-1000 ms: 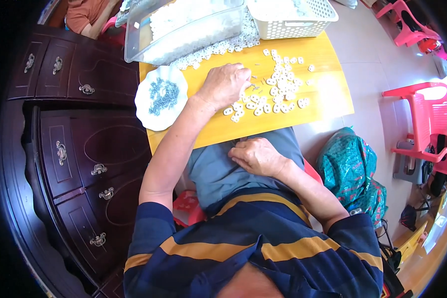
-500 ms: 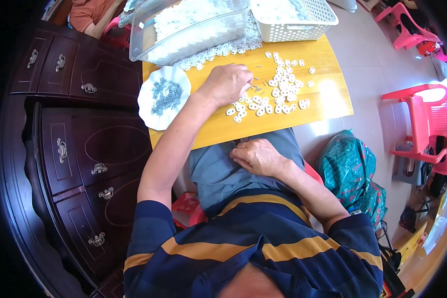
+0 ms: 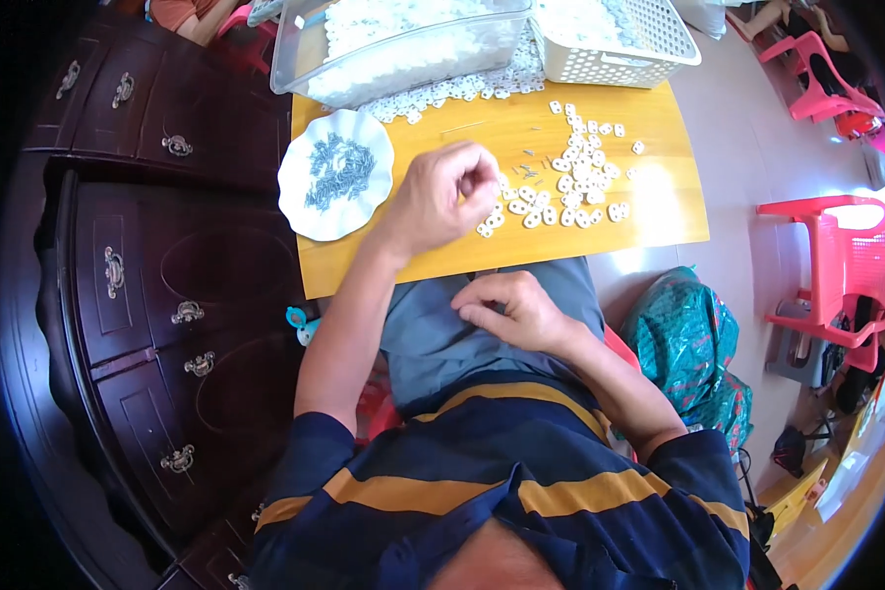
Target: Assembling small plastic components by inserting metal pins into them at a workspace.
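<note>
My left hand [image 3: 441, 197] is raised over the near part of the yellow table [image 3: 354, 270], its fingers curled in; anything between the fingertips is hidden. To its right lie several small white two-hole plastic pieces [image 3: 582, 177] in a loose heap. Short metal pins [image 3: 528, 172] are scattered between the hand and that heap. A white scalloped plate [image 3: 290, 202] at the left carries a pile of grey metal pins [image 3: 339, 172]. Below the table edge, over my lap, my right hand [image 3: 513, 307] has bent fingers drawn toward the thumb; I cannot make out what they hold.
A clear plastic bin [image 3: 423, 61] and a cream perforated basket [image 3: 615, 69], both full of white pieces, stand at the table's far side. Dark wooden drawers [image 3: 216, 265] border the left. Right are a teal bag [image 3: 683, 334] and a pink chair [image 3: 831, 265].
My left hand has drawn back toward me from the scattered pins and turned, showing its curled fingers. My right hand stays over my lap, its thumb now more visible. The view has shifted slightly.
</note>
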`<state>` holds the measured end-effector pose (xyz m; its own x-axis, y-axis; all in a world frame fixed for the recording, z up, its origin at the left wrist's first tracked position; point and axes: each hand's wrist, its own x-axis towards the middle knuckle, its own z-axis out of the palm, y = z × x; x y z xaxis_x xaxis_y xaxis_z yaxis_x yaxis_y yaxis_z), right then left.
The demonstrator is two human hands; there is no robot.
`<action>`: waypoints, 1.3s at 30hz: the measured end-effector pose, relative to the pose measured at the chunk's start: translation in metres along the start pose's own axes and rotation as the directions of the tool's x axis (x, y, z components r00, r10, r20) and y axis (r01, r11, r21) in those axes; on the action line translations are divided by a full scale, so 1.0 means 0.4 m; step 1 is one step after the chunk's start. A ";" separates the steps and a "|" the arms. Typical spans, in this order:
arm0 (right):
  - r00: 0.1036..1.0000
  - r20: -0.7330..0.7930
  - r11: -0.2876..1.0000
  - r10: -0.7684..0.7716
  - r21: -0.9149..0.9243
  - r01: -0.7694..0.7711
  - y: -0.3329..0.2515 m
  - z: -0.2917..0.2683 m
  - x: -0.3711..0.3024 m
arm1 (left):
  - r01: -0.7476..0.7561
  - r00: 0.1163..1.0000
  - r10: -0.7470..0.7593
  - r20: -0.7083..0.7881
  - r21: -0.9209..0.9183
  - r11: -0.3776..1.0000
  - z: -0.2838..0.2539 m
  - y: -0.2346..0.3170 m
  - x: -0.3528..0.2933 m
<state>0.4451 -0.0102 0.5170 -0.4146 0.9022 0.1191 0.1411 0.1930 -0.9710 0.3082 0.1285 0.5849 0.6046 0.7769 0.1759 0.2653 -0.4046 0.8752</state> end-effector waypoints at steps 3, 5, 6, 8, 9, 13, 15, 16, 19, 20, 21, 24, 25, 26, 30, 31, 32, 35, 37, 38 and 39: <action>0.955 0.013 0.756 0.298 0.607 -0.244 0.007 0.008 -0.005 | -0.050 0.999 0.047 -0.024 -0.129 0.990 0.016 0.009 -0.084; 0.940 0.047 0.551 0.337 0.800 -0.238 0.015 -0.008 -0.007 | -0.046 0.999 0.046 -0.002 -0.197 0.979 0.024 0.008 -0.133; 0.938 0.059 0.552 0.341 0.795 -0.251 0.015 -0.009 -0.008 | -0.069 0.998 0.067 -0.018 -0.177 0.982 0.029 0.009 -0.150; 0.928 0.023 0.504 0.371 0.835 -0.222 0.007 -0.009 -0.005 | -0.134 0.991 0.130 -0.041 -0.131 0.982 0.035 0.003 -0.171; 0.923 0.013 0.495 0.384 0.841 -0.218 0.001 -0.005 -0.003 | -0.133 0.991 0.127 -0.049 -0.135 0.982 0.036 0.000 -0.177; 0.909 -0.010 0.471 0.418 0.857 -0.207 -0.021 -0.009 0.003 | -0.090 0.994 0.076 -0.074 -0.211 0.973 0.040 -0.003 -0.190; 0.904 0.005 0.393 0.427 0.899 -0.191 -0.028 -0.015 0.001 | -0.087 0.994 0.069 -0.086 -0.240 0.967 0.043 -0.004 -0.193; 0.903 0.004 0.396 0.430 0.898 -0.193 -0.026 -0.017 -0.001 | -0.089 0.994 0.069 -0.088 -0.242 0.966 0.046 -0.006 -0.195; 0.904 -0.038 0.435 0.427 0.885 -0.168 -0.019 -0.020 -0.006 | -0.070 0.995 0.047 -0.087 -0.284 0.956 0.051 -0.006 -0.202; 0.906 -0.056 0.477 0.419 0.863 -0.167 -0.020 -0.021 -0.007 | -0.046 0.996 0.021 -0.082 -0.318 0.947 0.053 -0.005 -0.205; 0.909 -0.074 0.517 0.411 0.839 -0.166 -0.020 -0.022 -0.008 | -0.049 0.996 0.023 -0.083 -0.323 0.945 0.054 -0.004 -0.207; 0.905 -0.115 0.611 0.409 0.771 -0.178 -0.020 -0.018 -0.005 | -0.048 0.995 0.017 -0.101 -0.309 0.950 0.050 -0.007 -0.214; 0.904 -0.116 0.613 0.410 0.769 -0.179 -0.021 -0.018 -0.005 | -0.065 0.994 0.035 -0.104 -0.302 0.951 0.048 -0.011 -0.217; 0.901 -0.129 0.648 0.413 0.737 -0.191 -0.023 -0.018 -0.005 | -0.082 0.993 0.052 -0.107 -0.295 0.952 0.047 -0.014 -0.219; 0.877 -0.245 0.785 0.414 0.584 -0.207 -0.037 -0.013 0.001 | -0.016 0.993 -0.021 -0.119 -0.304 0.953 0.047 -0.007 -0.227; 0.878 -0.243 0.785 0.414 0.583 -0.209 -0.042 -0.012 0.003 | 0.015 0.988 -0.054 -0.144 -0.264 0.965 0.054 -0.014 -0.233; 0.872 -0.311 0.874 0.377 0.432 -0.224 -0.046 -0.012 0.005 | 0.046 0.982 -0.085 -0.168 -0.226 0.973 0.061 -0.023 -0.238; 0.873 -0.402 0.960 0.275 0.154 -0.232 -0.069 -0.014 0.015 | 0.111 0.971 -0.167 -0.169 -0.300 0.948 0.080 -0.041 -0.250; 0.878 -0.426 0.974 0.219 0.039 -0.224 -0.079 -0.014 0.018 | 0.110 0.971 -0.168 -0.173 -0.302 0.947 0.085 -0.038 -0.252; 0.875 -0.438 0.976 0.208 0.028 -0.217 -0.083 -0.015 0.020 | 0.108 0.970 -0.168 -0.178 -0.303 0.947 0.086 -0.037 -0.252; 0.872 -0.449 0.977 0.196 0.017 -0.211 -0.085 -0.016 0.020 | 0.107 0.969 -0.168 -0.179 -0.305 0.946 0.089 -0.036 -0.251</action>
<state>0.4426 -0.0071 0.5523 0.0703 0.9975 0.0066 0.2098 -0.0083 -0.9777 0.2703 0.0393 0.5386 0.4069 0.9075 0.1045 0.0868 -0.1523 0.9845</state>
